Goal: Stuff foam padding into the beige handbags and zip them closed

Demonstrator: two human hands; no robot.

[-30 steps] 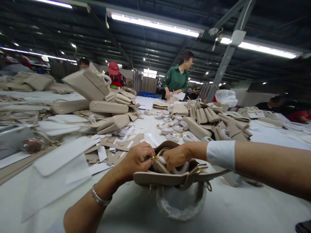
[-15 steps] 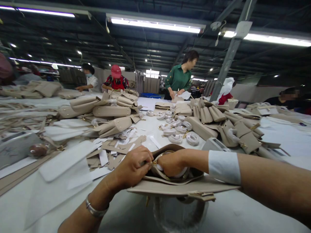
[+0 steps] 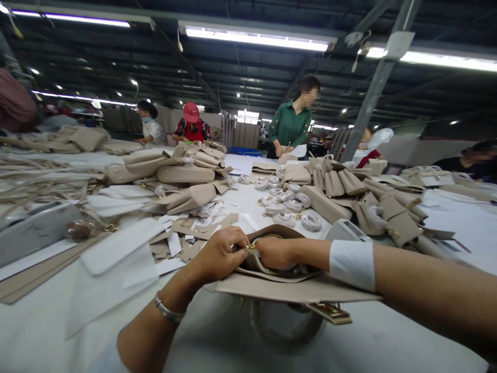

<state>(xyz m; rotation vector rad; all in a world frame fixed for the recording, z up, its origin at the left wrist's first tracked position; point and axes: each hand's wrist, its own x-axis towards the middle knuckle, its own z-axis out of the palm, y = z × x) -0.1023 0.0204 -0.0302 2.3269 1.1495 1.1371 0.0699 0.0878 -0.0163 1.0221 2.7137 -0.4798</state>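
Observation:
A beige handbag (image 3: 295, 287) lies on the white table (image 3: 217, 336) in front of me, its mouth facing me and its flap spread flat. My left hand (image 3: 219, 254) is closed at the bag's left rim, pinching the gold zipper hardware (image 3: 251, 247). My right hand (image 3: 276, 252) is closed just to the right of it, fingers curled into the bag's opening on the same zipper edge. A silver bangle sits on my left wrist and a white band on my right forearm. The plastic-wrapped handle (image 3: 285, 326) hangs below the bag.
Beige cut pieces and white paper slips (image 3: 186, 238) lie left of the bag. Finished bags are piled at the centre left (image 3: 182, 181) and right (image 3: 349, 191). Wrapped white straps (image 3: 287, 207) lie between them. Several other people work at the table's far end.
The bag's flap has dropped flatter toward me. Both hands stayed closed at the zipper, my right hand lower in the opening so the white stuffing no longer shows. My view shifted slightly.

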